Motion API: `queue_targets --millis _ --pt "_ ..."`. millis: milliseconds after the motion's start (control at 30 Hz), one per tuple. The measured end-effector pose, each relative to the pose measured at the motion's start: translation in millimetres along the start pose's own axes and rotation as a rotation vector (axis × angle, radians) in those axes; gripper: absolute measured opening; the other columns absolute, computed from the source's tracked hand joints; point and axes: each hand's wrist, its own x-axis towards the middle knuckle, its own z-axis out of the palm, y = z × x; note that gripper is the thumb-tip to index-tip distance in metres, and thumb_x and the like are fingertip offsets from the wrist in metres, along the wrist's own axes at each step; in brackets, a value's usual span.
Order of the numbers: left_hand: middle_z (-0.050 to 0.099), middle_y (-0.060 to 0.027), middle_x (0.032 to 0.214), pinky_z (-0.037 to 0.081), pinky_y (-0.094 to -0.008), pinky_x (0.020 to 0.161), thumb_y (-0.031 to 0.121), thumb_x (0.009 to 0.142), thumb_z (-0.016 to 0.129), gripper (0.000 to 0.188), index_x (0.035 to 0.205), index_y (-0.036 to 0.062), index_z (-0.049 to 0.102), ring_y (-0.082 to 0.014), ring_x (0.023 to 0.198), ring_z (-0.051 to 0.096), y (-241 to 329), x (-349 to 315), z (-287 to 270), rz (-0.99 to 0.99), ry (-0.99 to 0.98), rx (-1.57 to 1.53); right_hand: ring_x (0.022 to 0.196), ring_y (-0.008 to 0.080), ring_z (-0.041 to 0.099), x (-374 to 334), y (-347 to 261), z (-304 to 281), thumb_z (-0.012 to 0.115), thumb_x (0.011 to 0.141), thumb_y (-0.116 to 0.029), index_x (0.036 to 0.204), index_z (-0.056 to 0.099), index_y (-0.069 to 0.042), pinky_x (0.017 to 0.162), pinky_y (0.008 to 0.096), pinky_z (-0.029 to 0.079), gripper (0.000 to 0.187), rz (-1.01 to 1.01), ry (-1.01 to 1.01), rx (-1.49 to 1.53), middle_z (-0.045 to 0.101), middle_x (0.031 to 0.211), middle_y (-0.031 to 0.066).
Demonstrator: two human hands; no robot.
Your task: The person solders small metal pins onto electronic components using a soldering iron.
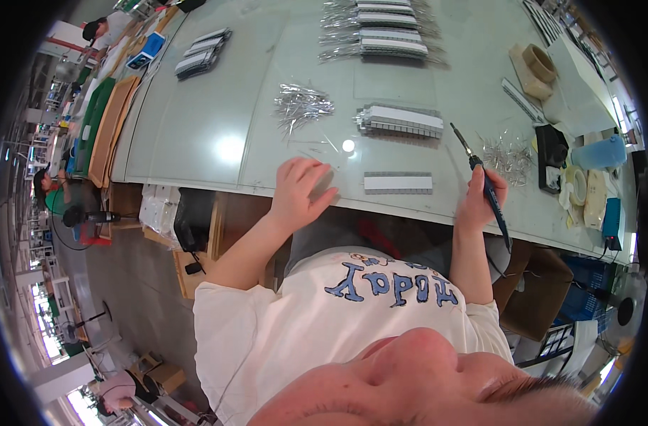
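Observation:
My right hand is wrapped around a dark blue soldering iron, whose metal tip points up and to the left over the table. My left hand hovers at the table's front edge, thumb and fingers apart, with nothing visible in it. Just beyond it lie a few loose thin metal leads, and farther off a pile of silvery leads. Between my hands, a single flat grey-and-white segmented strip lies near the edge. Behind that strip sits a stack of similar strips.
More strip stacks with protruding leads lie at the back, another stack at far left. On the right are a second lead pile, a black holder, a blue container and tape rolls. Other people work in the distance at left.

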Motion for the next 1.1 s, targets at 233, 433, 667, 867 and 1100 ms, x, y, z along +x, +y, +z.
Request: queue_targets --millis 233,433,667,867,1100 --pt "0.049 -0.0123 0.119 0.034 -0.0468 0.097 0.038 0.069 0.075 0.067 0.123 0.0034 0.054 -0.0325 0.114 0.044 7 -13 3 0.038 -0.107 0.061 0.062 0.0041 0.049 -12 -18 9 0.076 0.079 -0.002 0.09 0.05 -0.008 0.055 0.0183 0.039 0.029 -0.118 -0.124 -0.07 0.056 0.076 -0.0001" --pt "0.046 -0.0111 0.121 0.031 -0.0471 0.099 0.039 0.069 0.075 0.073 0.128 0.0048 0.052 -0.0305 0.114 0.04 27 -33 22 -0.005 -0.059 0.036 0.055 0.0061 0.049 -51 -58 24 0.077 0.075 0.0 0.091 0.047 -0.007 0.047 0.0227 0.039 0.035 -0.223 -0.583 -0.059 0.055 0.07 0.0012" --pt "0.046 -0.0076 0.12 0.026 -0.0466 0.101 0.042 0.069 0.074 0.071 0.129 0.0106 0.053 -0.0269 0.114 0.039 24 -36 29 -0.016 -0.059 0.066 0.047 0.0146 0.045 -57 -64 47 0.073 0.075 0.0 0.085 0.044 -0.006 0.044 0.027 0.034 0.031 -0.25 -0.714 -0.081 0.053 0.062 0.0068" --pt "0.048 -0.0029 0.119 0.025 -0.0456 0.1 0.043 0.068 0.074 0.07 0.128 0.014 0.055 -0.0245 0.114 0.04 23 -38 33 -0.032 -0.039 0.086 0.049 0.0146 0.046 -58 -64 53 0.069 0.076 0.004 0.082 0.045 -0.006 0.046 0.0279 0.035 0.027 -0.15 -0.659 -0.021 0.053 0.064 0.0074" --pt "0.049 -0.0003 0.12 0.025 -0.0444 0.1 0.043 0.067 0.074 0.069 0.127 0.0154 0.056 -0.0233 0.114 0.04 21 -39 36 -0.016 -0.015 0.103 0.047 0.0173 0.047 -56 -61 59 0.067 0.075 0.005 0.081 0.045 -0.006 0.043 0.0288 0.035 0.026 -0.25 -0.731 -0.027 0.053 0.061 0.0077"
